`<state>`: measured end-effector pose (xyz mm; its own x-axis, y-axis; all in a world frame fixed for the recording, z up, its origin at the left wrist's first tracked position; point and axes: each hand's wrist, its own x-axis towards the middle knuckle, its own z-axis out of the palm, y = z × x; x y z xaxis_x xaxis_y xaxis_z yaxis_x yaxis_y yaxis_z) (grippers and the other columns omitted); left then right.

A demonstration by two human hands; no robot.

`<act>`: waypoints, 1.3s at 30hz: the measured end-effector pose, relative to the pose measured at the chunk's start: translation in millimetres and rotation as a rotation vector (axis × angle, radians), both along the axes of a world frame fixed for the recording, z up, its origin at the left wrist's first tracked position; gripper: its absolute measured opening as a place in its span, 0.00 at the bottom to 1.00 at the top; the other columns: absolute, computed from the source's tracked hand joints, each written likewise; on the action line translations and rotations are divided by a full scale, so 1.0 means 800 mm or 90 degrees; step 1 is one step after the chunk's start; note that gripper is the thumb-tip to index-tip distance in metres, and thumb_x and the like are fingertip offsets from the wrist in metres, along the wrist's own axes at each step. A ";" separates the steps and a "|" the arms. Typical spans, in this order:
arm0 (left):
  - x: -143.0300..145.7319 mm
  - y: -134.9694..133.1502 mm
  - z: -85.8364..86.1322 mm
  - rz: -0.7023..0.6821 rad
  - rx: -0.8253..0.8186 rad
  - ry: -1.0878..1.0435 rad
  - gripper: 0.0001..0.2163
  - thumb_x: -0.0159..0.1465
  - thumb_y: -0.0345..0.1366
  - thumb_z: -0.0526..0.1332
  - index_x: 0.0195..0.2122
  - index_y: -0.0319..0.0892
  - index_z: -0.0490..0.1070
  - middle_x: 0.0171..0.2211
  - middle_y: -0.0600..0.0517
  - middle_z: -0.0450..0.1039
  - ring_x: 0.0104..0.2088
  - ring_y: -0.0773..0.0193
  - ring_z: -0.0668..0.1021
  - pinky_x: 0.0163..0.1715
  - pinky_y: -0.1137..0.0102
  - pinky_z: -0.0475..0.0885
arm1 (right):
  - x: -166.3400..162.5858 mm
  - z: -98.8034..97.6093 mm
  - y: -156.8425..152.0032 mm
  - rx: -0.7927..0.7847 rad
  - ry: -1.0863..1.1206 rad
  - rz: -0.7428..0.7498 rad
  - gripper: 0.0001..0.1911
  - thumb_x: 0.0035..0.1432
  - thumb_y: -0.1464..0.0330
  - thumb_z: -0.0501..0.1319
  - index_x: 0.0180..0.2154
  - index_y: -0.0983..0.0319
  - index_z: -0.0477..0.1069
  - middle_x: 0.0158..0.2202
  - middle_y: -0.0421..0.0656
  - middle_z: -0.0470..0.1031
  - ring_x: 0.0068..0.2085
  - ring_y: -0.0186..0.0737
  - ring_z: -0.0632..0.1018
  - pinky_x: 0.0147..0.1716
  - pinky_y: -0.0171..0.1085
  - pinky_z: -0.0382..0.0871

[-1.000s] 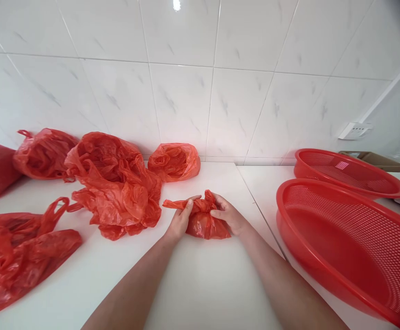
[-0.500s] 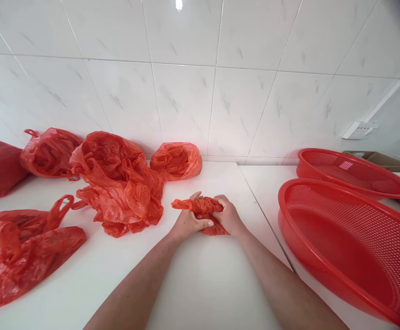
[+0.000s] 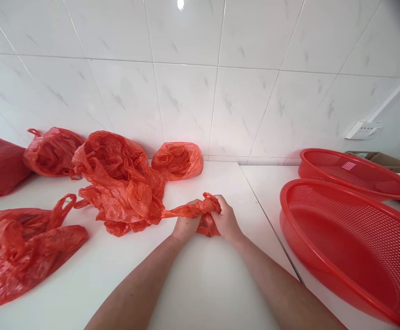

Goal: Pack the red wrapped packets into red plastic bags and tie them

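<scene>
Both hands grip one red plastic bag [image 3: 208, 224] low over the middle of the white table. My left hand [image 3: 187, 225] is closed round a twisted stretch of it, and a tapering end points left past the knuckles. My right hand [image 3: 226, 217] is closed on the bunched right side, where a small loop sticks up. The lower part of the bag hangs between the hands. Some fingertips are hidden by the plastic. Left of my hands lies a heap of crumpled red plastic bags [image 3: 127, 201], close to the twisted end.
A small open red bag [image 3: 177, 160] stands by the tiled wall. More red bags [image 3: 24, 247] lie at the left. Two red perforated baskets stand at the right, the nearer basket [image 3: 284, 206] in front of the farther basket [image 3: 305, 169]. A cardboard box [image 3: 389, 161] sits behind them.
The bag's left end is now drawn out longer and twisted, reaching toward the heap. My left hand has closed more tightly, its thumb no longer showing. A small loop has risen near my right hand.
</scene>
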<state>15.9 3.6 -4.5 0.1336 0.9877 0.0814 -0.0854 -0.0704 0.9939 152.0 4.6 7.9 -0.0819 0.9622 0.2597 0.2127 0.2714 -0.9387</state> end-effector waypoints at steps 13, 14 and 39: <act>0.002 -0.002 -0.005 0.081 0.069 0.111 0.12 0.61 0.45 0.56 0.30 0.41 0.66 0.24 0.55 0.69 0.24 0.69 0.70 0.23 0.74 0.65 | 0.000 -0.001 -0.003 0.011 0.038 0.009 0.09 0.50 0.71 0.56 0.37 0.56 0.65 0.31 0.36 0.71 0.32 0.37 0.70 0.32 0.36 0.65; 0.000 -0.002 -0.004 0.083 0.069 0.120 0.12 0.61 0.45 0.56 0.31 0.41 0.66 0.25 0.54 0.69 0.25 0.69 0.71 0.23 0.74 0.65 | 0.003 0.000 -0.001 0.000 0.071 0.036 0.10 0.49 0.72 0.57 0.37 0.56 0.65 0.32 0.36 0.71 0.33 0.37 0.70 0.33 0.36 0.65; -0.040 0.017 0.006 0.129 0.363 0.591 0.17 0.65 0.34 0.49 0.51 0.46 0.70 0.43 0.49 0.75 0.47 0.56 0.74 0.55 0.52 0.59 | 0.054 -0.024 0.054 -0.295 0.607 0.059 0.09 0.47 0.65 0.67 0.26 0.58 0.67 0.16 0.33 0.58 0.26 0.34 0.70 0.32 0.37 0.67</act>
<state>-15.7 17.2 0.1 0.2186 0.8475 0.4836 0.7408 -0.4668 0.4831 194.8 48.0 -10.9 -0.1159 0.9840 -0.1356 -0.6681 -0.1782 -0.7224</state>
